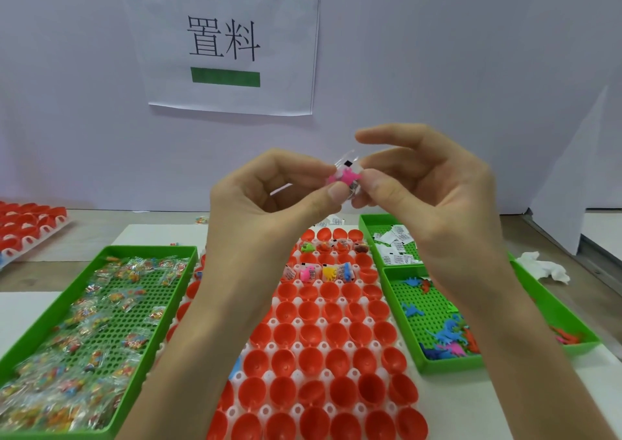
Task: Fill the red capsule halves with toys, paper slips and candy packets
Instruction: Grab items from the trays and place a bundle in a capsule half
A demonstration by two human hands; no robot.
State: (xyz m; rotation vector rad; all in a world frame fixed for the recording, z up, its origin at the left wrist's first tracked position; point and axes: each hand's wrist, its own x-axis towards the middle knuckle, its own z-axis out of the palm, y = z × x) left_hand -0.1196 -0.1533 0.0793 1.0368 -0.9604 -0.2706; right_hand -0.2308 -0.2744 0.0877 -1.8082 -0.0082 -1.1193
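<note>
Surface (471, 412): white, against a pale wall | sign (232, 42) reads 置料 above a green bar | left hand (269, 200) and right hand (427, 197) together pinch a pink toy (343, 177) with a paper slip, raised above the tray of red capsule halves (323, 355) | green bins at either side.

- Your left hand (269, 197) is bare: no glove, no ring, no watch or band at the wrist.
- Your right hand (424, 190) is bare too, with nothing on the fingers or wrist.
- Your fingernails (337, 191) are short, trimmed close and unpainted.
- Your left forearm (188, 348) shows no sleeve all the way down to the bottom edge of the view.
- Your right forearm (525, 348) is likewise uncovered, with no cuff in view.
</note>
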